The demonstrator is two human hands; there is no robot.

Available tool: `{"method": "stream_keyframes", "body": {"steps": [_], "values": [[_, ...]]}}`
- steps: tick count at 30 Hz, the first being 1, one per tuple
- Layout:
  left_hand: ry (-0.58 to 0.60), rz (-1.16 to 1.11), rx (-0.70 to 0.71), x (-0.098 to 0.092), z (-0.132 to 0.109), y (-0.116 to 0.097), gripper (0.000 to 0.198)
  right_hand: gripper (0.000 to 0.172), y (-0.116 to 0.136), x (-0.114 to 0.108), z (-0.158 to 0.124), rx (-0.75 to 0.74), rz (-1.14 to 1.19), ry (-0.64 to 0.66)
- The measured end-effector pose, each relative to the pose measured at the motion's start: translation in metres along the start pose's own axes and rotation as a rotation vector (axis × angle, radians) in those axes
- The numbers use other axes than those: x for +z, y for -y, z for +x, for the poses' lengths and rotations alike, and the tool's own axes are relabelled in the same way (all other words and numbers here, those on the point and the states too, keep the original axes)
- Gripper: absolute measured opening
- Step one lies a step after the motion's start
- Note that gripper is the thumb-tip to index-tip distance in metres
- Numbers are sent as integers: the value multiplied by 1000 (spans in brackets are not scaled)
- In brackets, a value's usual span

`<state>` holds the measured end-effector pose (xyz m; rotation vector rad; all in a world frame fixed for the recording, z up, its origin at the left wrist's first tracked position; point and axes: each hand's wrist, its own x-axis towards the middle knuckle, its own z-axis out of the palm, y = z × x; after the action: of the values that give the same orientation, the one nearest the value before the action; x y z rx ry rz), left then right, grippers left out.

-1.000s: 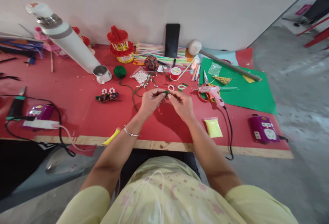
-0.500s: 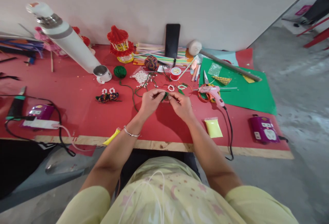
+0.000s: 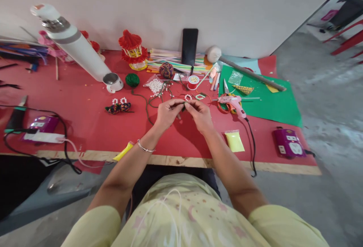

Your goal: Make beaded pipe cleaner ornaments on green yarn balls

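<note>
My left hand point(image 3: 168, 114) and my right hand point(image 3: 200, 115) meet over the middle of the red table, both pinching dark green yarn point(image 3: 184, 105) between thumbs and forefingers. Most of the held yarn is hidden by the fingers. A loose green strand point(image 3: 148, 107) runs along the table from near my left hand to a green yarn ball point(image 3: 132, 80). Just beyond my fingertips lies a small ring of white beads point(image 3: 188, 97). Beside it is a white-and-green diamond-shaped frame point(image 3: 200, 96).
Behind my hands sit a bag of white beads point(image 3: 155, 85), a red spool point(image 3: 193, 82) and a multicolour yarn ball point(image 3: 166, 70). A pink glue gun point(image 3: 233, 102) rests on scissors to the right. At left are a white cup point(image 3: 114, 83) and a beaded yarn piece point(image 3: 118, 107).
My fingertips have drawn closer over the green yarn, and less of it shows between them. The right hand has tilted slightly. Table items stay in place; the view has shifted a little.
</note>
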<state>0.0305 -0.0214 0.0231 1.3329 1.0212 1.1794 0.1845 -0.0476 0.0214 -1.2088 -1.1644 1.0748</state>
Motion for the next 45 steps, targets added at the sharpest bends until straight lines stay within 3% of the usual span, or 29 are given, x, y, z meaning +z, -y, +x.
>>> {"method": "stream_keyframes", "body": {"steps": [3, 7, 11, 19, 27, 32, 40, 45], "values": [[16, 61, 43, 1, -2, 0, 28, 25, -2, -2, 1, -102, -92, -51], [-12, 90, 76, -1, -1, 1, 25, 24, 0, -4, -1, -230, -178, 7], [-57, 50, 64, -3, 1, 2, 25, 33, 2, -2, -4, -217, -183, 18], [1, -27, -30, -3, -1, -1, 31, 26, -1, 2, -3, -131, -108, -49], [-28, -15, -30, -4, 0, 0, 28, 20, 5, 1, -6, -224, -245, -64], [7, 124, 70, -8, 1, 0, 20, 18, 8, -3, -5, -307, -336, -66], [42, 183, 148, -9, 1, -5, 15, 26, 9, -2, -3, -134, -133, -25], [31, 119, 88, -8, -1, -6, 18, 31, 4, -5, -1, -43, -57, 46]]}}
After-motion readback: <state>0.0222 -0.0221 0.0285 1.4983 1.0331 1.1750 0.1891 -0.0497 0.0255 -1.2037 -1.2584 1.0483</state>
